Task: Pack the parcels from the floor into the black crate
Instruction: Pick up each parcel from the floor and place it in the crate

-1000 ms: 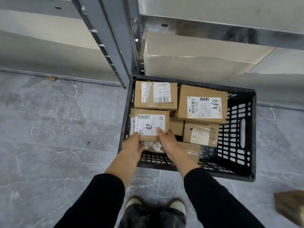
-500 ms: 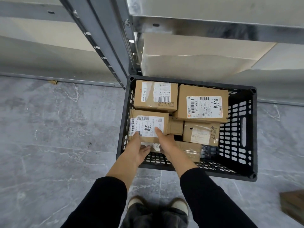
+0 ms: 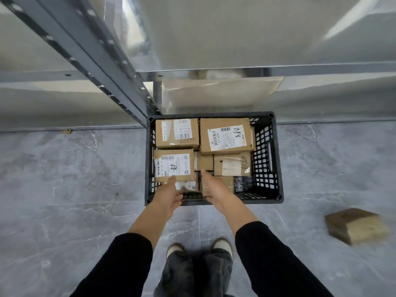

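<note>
A black perforated plastic crate (image 3: 267, 146) stands on the grey marbled stone floor (image 3: 64, 179), against the foot of a grey metal shelving rack (image 3: 90, 56). It holds several brown cardboard parcels. At the far left lies a parcel with a white barcode label (image 3: 176, 133), its print too small to read. At the far right lies a larger parcel (image 3: 226, 135) whose white label bears handwritten "A68" and printed "507 N705". In the near left sits a parcel with a white label and a handwritten black character (image 3: 174, 165). To its right are a small plain box (image 3: 204, 161) and a taped parcel with faint scribbled writing (image 3: 232, 166).

The left hand (image 3: 169, 192) hovers over the crate's near edge, fingers loosely spread, its fingertips touching the near edge of the character-marked parcel without gripping it. The right hand (image 3: 214, 188) is likewise open and empty, over the near middle of the crate.

One more brown cardboard parcel (image 3: 356, 226), blurred, lies on the floor, well apart to the right of the crate.
</note>
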